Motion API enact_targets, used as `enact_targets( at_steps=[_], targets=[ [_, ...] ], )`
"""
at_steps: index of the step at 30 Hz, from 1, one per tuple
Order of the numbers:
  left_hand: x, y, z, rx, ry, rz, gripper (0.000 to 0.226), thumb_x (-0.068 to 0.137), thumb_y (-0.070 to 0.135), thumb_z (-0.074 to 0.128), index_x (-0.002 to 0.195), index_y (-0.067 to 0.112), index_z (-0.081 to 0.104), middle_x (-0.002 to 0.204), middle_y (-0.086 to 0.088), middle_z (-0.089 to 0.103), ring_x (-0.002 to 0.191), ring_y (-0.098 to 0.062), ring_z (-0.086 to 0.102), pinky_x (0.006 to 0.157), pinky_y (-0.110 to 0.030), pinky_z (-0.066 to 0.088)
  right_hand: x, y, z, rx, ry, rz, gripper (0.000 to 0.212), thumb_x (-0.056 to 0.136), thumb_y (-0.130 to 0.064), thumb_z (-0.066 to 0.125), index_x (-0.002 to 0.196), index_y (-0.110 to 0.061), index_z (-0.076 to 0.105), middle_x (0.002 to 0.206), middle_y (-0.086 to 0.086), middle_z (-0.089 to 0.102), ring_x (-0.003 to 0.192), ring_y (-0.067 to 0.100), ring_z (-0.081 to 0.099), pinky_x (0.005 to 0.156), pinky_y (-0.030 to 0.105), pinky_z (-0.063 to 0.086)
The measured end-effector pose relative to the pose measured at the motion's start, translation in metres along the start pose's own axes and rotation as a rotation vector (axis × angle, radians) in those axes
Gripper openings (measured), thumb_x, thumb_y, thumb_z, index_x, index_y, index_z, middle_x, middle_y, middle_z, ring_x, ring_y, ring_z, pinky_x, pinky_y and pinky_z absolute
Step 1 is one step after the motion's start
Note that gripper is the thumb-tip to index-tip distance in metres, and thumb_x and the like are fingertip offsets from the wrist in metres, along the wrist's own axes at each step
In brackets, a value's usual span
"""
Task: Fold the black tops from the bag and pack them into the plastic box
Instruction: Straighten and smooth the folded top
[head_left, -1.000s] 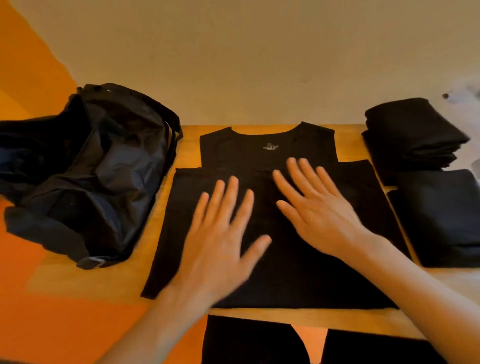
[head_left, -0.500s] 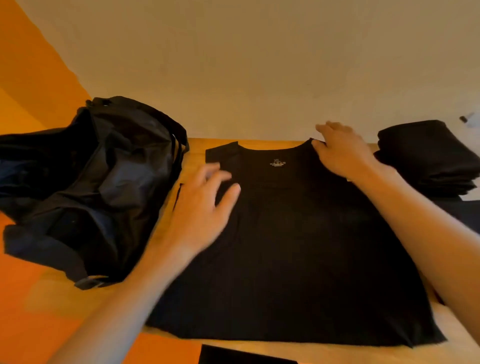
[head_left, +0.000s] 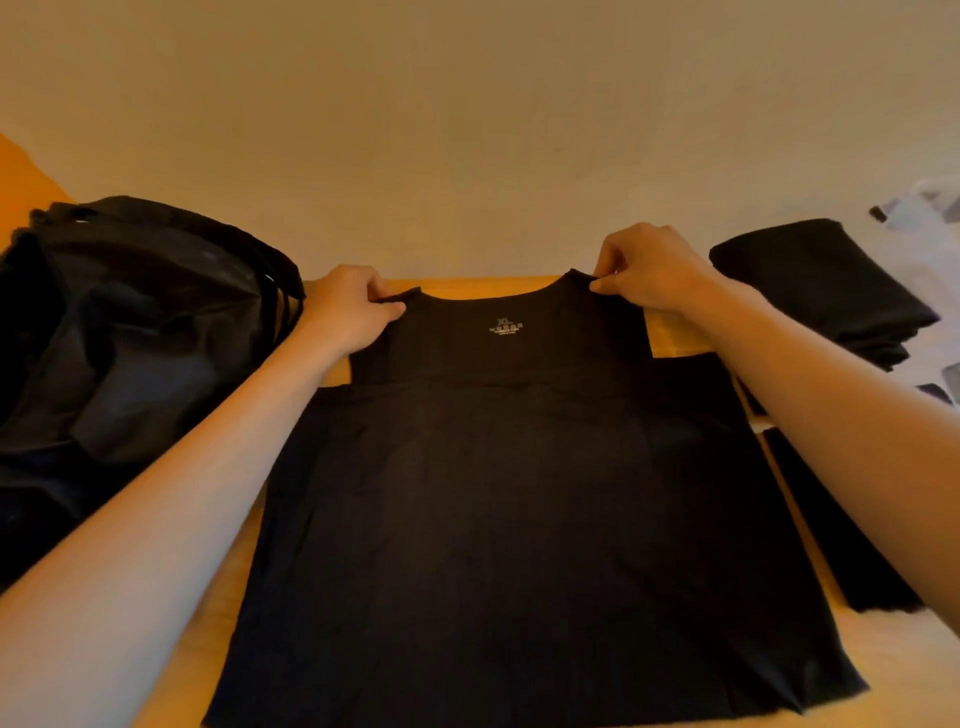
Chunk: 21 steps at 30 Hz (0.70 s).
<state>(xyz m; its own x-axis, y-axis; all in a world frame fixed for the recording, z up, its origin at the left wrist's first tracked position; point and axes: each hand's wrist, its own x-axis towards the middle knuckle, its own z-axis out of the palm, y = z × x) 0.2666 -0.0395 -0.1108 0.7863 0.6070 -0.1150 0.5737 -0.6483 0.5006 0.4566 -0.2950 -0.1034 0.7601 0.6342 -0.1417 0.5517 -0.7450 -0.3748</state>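
Left hand (head_left: 347, 306) and right hand (head_left: 649, 270) each pinch a far shoulder strap; the tank top (head_left: 519, 519) stretches toward the near bench (head_left: 670, 332) edge.

Flat light-brown wooden tabletop (head_left: 483, 287): bare wood visible along the far edge, down the left side and at the near right corner. Plain cream matte wall (head_left: 467, 130) rises directly behind the table's far edge. Flat orange surface (head_left: 23, 174) at far left meets the wall on a diagonal line; its nature cannot be determined
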Motion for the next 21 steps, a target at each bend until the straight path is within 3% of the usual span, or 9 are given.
enact_targets(
  at_steps=[6, 11, 14, 16, 21],
  targets=[
    [-0.01, -0.001, -0.016, -0.224, -0.034, -0.037, 0.011, 0.098, 0.02, 0.069, 0.102, 0.016, 0.059, 0.107, -0.007, 0.069, 0.101, -0.025, 0.065, 0.09, -0.043, 0.053, -0.007, -0.002, -0.01, 0.063, 0.011, -0.076, 0.013, 0.096, -0.023, 0.07, 0.106, -0.015, 0.066, 0.101, -0.001, 0.065, 0.097, 0.018, 0.059, 0.082, 0.03, 0.044],
    [-0.029, -0.003, -0.029, -0.267, 0.005, 0.08, 0.033, 0.086, 0.011, 0.081, 0.115, 0.016, 0.066, 0.099, -0.005, 0.071, 0.101, -0.018, 0.066, 0.086, -0.027, 0.047, -0.019, -0.004, -0.017, 0.139, -0.005, -0.093, 0.028, 0.091, -0.022, 0.076, 0.117, -0.02, 0.068, 0.093, -0.008, 0.065, 0.092, 0.013, 0.062, 0.084, 0.027, 0.044],
    [-0.046, -0.001, -0.039, -0.295, 0.071, 0.143, 0.027, 0.082, 0.009, 0.084, 0.106, 0.017, 0.073, 0.092, 0.001, 0.069, 0.092, -0.012, 0.065, 0.076, -0.014, 0.047, -0.035, -0.005, -0.024, 0.189, 0.045, -0.125, 0.02, 0.088, -0.021, 0.078, 0.107, -0.023, 0.072, 0.088, -0.011, 0.065, 0.083, 0.002, 0.06, 0.073, 0.017, 0.043],
    [-0.06, 0.0, -0.042, -0.296, 0.082, 0.201, 0.021, 0.081, 0.006, 0.084, 0.098, 0.016, 0.076, 0.089, 0.001, 0.069, 0.087, -0.013, 0.065, 0.074, -0.014, 0.051, -0.051, -0.006, -0.029, 0.226, 0.061, -0.152, 0.013, 0.086, -0.018, 0.08, 0.096, -0.023, 0.073, 0.086, -0.01, 0.067, 0.08, 0.002, 0.061, 0.07, 0.014, 0.044],
    [-0.096, -0.007, -0.044, -0.282, 0.053, 0.318, 0.015, 0.08, 0.007, 0.085, 0.087, 0.018, 0.077, 0.082, 0.004, 0.068, 0.078, -0.007, 0.062, 0.072, -0.014, 0.048, -0.094, -0.004, -0.032, 0.264, 0.074, -0.23, 0.014, 0.081, -0.017, 0.083, 0.088, -0.024, 0.072, 0.088, -0.01, 0.07, 0.086, 0.002, 0.064, 0.076, 0.013, 0.042]
  ],
)
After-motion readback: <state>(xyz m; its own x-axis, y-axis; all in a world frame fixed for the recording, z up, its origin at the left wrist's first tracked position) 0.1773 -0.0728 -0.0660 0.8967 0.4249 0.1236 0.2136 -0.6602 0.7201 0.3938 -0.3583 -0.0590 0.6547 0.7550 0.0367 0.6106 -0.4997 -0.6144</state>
